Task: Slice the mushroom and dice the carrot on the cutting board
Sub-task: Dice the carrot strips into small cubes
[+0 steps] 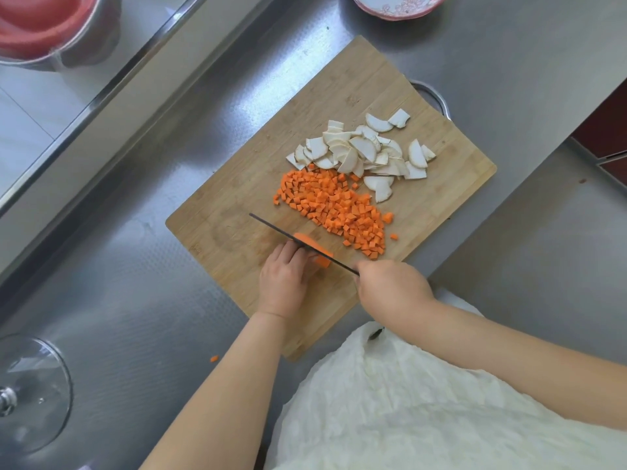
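Observation:
A wooden cutting board (237, 212) lies at an angle on the steel counter. White mushroom slices (366, 152) are heaped on its far side, and a pile of small orange carrot cubes (339, 208) lies just in front of them. Near the board's front edge my left hand (283, 283) presses down on a remaining carrot piece (317, 251). My right hand (390, 290) grips the handle of a knife (288, 235), seen edge-on as a thin dark line. The blade stands across the carrot piece, right against my left fingertips.
A stray carrot cube (214, 358) lies on the steel counter (135, 266) left of the board. A glass pot lid (30, 391) sits at the lower left. A red basin (44, 25) stands in the sink at top left. A patterned bowl (400, 6) is at the top edge.

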The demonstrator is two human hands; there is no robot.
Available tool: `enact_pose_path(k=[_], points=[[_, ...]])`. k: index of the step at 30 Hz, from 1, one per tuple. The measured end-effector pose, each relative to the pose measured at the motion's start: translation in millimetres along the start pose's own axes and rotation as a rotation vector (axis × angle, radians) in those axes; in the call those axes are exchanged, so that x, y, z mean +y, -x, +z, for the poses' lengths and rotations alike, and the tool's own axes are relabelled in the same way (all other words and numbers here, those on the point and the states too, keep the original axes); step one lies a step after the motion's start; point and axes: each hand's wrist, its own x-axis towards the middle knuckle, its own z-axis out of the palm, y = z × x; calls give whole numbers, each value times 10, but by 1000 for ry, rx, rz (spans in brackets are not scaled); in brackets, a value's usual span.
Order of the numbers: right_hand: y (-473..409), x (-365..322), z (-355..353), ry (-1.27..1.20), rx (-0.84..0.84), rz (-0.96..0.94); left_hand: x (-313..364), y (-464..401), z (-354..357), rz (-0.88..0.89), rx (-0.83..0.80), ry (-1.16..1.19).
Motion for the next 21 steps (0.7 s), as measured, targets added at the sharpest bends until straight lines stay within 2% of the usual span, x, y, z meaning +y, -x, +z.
enact_pose_path(k=[10,21], points=[[-101,-88,-112,-2,-133,96,-21,-4,24,0,-13,2],[-265,66,-28,-198,-128,86,-26,5,20,32,-33,-55]])
